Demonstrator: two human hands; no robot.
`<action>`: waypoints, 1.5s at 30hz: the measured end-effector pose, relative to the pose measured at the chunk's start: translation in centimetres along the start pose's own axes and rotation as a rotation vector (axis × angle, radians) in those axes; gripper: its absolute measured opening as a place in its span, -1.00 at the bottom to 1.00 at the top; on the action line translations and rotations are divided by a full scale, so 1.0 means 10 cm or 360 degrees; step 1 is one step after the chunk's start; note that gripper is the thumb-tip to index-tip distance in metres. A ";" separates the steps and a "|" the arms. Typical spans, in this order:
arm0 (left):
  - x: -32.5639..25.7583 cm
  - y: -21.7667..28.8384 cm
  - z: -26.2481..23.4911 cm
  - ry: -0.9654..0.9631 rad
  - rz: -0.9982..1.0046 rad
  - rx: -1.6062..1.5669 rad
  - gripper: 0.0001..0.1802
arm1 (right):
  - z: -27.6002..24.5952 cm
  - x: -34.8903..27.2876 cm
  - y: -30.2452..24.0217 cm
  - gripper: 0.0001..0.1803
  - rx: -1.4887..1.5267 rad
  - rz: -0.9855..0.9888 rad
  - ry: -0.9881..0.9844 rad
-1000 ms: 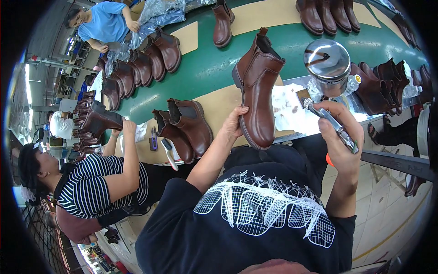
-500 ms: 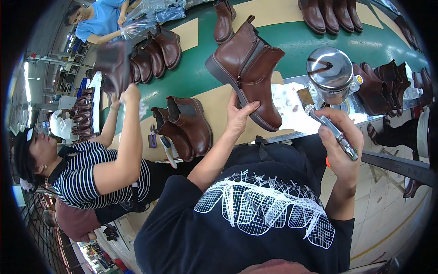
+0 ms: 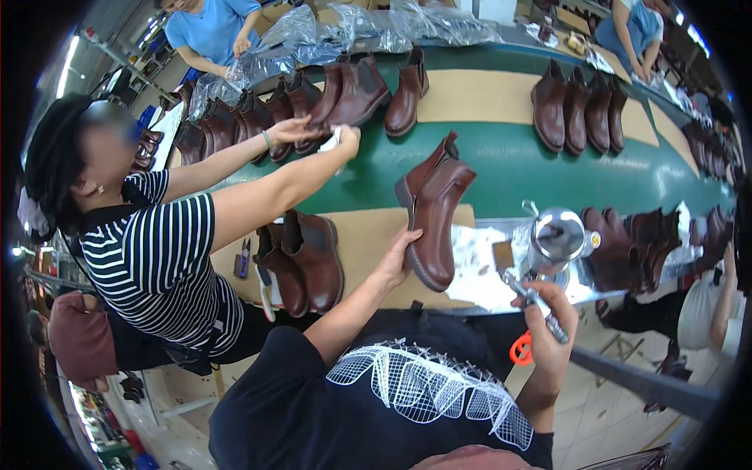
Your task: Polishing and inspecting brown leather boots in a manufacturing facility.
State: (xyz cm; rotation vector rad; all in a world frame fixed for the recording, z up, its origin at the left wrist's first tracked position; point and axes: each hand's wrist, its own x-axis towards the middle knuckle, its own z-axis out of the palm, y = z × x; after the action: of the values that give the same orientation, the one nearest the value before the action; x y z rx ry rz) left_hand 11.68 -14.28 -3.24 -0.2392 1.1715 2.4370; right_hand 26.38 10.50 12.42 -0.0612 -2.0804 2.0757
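Left hand (image 3: pixel 398 257) stretched forward, arm extended, fingers open and spread; right hand (image 3: pixel 548 325) raised near, elbow bent, fist curled tight.

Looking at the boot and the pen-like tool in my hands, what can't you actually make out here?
Head view only:
- Left hand: palm and fingertips are hidden behind the brown boot, so the grip is unclear.
- Right hand: the metal tool is too thin and blurred to identify its tip.
- Orange scissors: mostly covered by the right wrist.
- Shiny metal pot: glare hides any contents.
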 end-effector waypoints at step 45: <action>3.29 1.37 -0.14 0.0124 -0.0215 -0.0356 -0.41 | 0.25 0.25 -0.07 -0.69 -0.0054 0.0539 -0.0118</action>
State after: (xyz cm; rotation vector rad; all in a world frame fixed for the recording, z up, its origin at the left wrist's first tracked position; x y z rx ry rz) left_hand -23.90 -13.17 -5.33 -0.4683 0.8811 2.4555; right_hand 23.60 8.44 13.47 -0.3714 -2.2825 2.2579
